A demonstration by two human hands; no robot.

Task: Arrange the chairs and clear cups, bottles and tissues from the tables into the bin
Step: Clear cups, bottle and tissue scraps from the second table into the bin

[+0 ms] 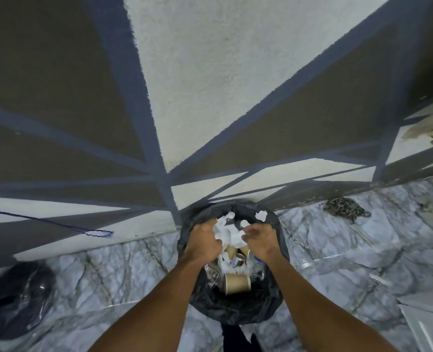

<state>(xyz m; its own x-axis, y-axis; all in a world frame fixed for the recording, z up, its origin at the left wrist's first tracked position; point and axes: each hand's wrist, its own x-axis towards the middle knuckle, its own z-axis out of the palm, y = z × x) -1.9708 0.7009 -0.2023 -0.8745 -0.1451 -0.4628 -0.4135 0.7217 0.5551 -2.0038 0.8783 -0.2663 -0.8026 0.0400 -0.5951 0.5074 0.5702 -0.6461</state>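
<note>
Crumpled white tissues [229, 233] sit between both hands, directly above the open mouth of the bin [233, 304]. The left hand [204, 241] is curled closed around the left side of the wad, knuckles up. The right hand [260, 239] has its fingers bent inward against the right side of the wad; whether it grips firmly or only touches cannot be told. A few small white scraps [260, 215] lie on the far rim of the liner.

The bin is round, lined with a black plastic bag, and stands on the floor against the base of the wall. Inside it: a brown paper cup [237, 283] lying on its side nearest the camera, more paper cups beneath the hands, a can [239, 259], a clear plastic bottle [258, 266] at the right, and further white paper.

The floor [337, 262] is grey marbled tile. The wall [197, 85] is painted in white, brown and blue-grey geometric bands. A heap of chain [343, 208] lies at the wall base to the right. A dark domed object under plastic wrap [19, 298] rests on the floor at far left.
</note>
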